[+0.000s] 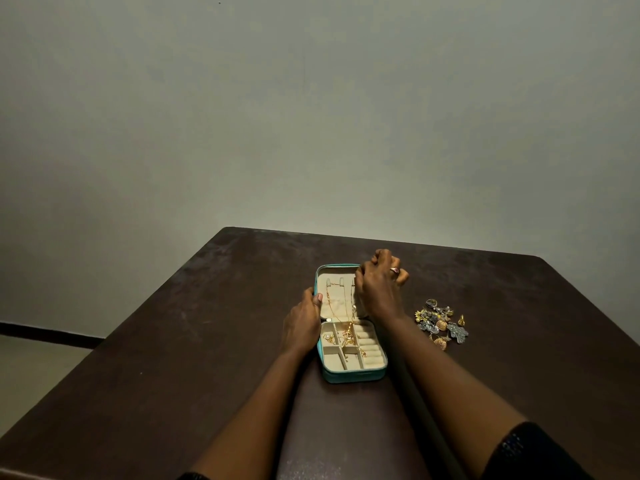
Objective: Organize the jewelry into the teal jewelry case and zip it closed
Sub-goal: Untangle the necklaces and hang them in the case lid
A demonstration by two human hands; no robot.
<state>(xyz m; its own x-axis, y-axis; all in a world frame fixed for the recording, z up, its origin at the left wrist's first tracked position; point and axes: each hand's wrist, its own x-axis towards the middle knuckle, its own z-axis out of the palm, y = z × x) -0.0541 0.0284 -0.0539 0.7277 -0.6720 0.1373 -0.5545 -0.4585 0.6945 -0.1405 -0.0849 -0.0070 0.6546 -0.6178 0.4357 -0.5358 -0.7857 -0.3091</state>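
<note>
A: Where is the teal jewelry case (349, 374)?
B: It lies open in the middle of the dark table (173, 341), lid half far, tray half near. The left hand (303, 323) grips its left wall at the hinge, thumb on the rim
A: And the right hand (379, 284)?
B: At the far right corner of the lid, fingers curled tight. What it pinches I cannot tell; maybe the end of the gold chain (334, 308) that runs from the lid into the tray
A: How will that chain handle?
B: I think very light, limp, easy to tangle. Better to take it at the clasp. The loose earrings and rings (441, 323), right of the case, look small and stiff; pinch each by its body
A: The case itself?
B: Probably light, it may slide, so one hand should steady it
</note>
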